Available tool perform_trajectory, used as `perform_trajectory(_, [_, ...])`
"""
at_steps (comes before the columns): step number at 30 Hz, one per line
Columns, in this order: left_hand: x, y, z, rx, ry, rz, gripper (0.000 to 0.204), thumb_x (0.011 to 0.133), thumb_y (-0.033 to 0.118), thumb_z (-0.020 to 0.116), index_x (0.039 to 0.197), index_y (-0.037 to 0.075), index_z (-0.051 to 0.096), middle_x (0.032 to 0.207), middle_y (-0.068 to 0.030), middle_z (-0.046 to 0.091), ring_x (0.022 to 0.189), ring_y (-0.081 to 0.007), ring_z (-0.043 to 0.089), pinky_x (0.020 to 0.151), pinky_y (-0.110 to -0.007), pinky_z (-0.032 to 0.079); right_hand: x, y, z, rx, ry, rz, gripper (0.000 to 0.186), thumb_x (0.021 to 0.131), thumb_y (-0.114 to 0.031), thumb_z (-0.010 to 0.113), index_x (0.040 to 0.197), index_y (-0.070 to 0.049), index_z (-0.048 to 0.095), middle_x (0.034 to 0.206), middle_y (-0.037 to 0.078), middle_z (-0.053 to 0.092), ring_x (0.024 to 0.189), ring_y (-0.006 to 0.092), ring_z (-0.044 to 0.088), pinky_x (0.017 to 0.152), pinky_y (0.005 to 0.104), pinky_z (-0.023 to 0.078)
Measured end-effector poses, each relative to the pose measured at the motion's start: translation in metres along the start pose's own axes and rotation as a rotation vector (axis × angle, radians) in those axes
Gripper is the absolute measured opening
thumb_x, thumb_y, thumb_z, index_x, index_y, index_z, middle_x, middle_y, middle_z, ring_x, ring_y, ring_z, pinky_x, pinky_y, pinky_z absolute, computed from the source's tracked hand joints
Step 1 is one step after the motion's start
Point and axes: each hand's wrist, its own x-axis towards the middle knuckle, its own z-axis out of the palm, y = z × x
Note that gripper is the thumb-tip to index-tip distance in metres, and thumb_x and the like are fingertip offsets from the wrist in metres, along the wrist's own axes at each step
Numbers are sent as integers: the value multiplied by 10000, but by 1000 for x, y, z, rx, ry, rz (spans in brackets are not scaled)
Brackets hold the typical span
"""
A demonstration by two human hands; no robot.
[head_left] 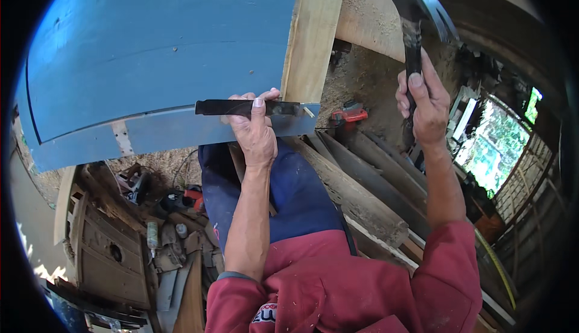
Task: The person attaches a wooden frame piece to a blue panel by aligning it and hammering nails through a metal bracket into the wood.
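Observation:
My right hand (423, 101) is wrapped round the dark handle of a claw hammer (416, 10). The hammer is raised at the upper right, its head up and its claw pointing right, apart from the work. In my left hand (254, 125) is a long dark chisel (220, 107), held roughly level over the near edge of a blue wooden panel (181, 43). The chisel's right end lies close to a pale cut spot (309, 111) at the panel's near right corner. Fingers cover the chisel's middle. A bare wood strip (316, 31) runs along the panel's right side.
A red and black power tool (350, 114) rests on the ground beyond the panel's corner. Long timber boards (356, 194) lie to the right of my legs. At the lower left are a bottle (152, 236), wood scraps and an old wooden panel (111, 251).

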Motion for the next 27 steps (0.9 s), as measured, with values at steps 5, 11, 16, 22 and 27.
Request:
perform_trajectory(5, [-8, -15, -2, 86, 46, 85, 177, 1022, -8, 539, 1068, 64, 384, 942, -24, 435, 975, -245, 677, 992, -398, 509, 69, -65, 68, -387, -324, -237, 490, 1052, -159, 544, 1517, -38, 444, 819, 25, 581, 623, 73, 489, 521, 222, 409])
perform_trajectory(11, [-24, -7, -11, 645, 68, 0, 159, 1001, 125, 655, 1041, -8, 578, 926, -62, 676, 820, -177, 685, 804, -375, 580, 108, -117, 158, -891, -723, -1001, 502, 973, -134, 641, 1464, -155, 538, 802, 68, 597, 620, 198, 542, 576, 348, 456])
perform_trajectory(16, [-23, -26, -27, 467, 181, -16, 186, 968, 154, 709, 1018, -10, 639, 916, -56, 717, 771, -105, 656, 664, -293, 611, 94, -143, 202, -1176, -933, -928, 524, 930, -145, 657, 1427, -292, 579, 743, 100, 530, 646, 292, 597, 585, 432, 466])
perform_trajectory(22, [-21, -32, -26, 500, 222, -15, 212, 940, 193, 739, 1020, 19, 649, 836, -120, 728, 707, -222, 689, 676, -365, 527, 87, -150, 223, -1637, -1237, -711, 461, 949, -170, 555, 1383, -311, 614, 889, 143, 708, 792, 312, 731, 667, 427, 595])
perform_trajectory(27, [-22, -34, -28, 505, 214, 41, 217, 937, 208, 743, 1004, 21, 657, 852, -127, 731, 715, -255, 693, 689, -369, 526, 82, -141, 219, -1430, -1172, -716, 485, 942, -164, 555, 1396, -325, 602, 908, 156, 719, 808, 309, 738, 655, 411, 600])
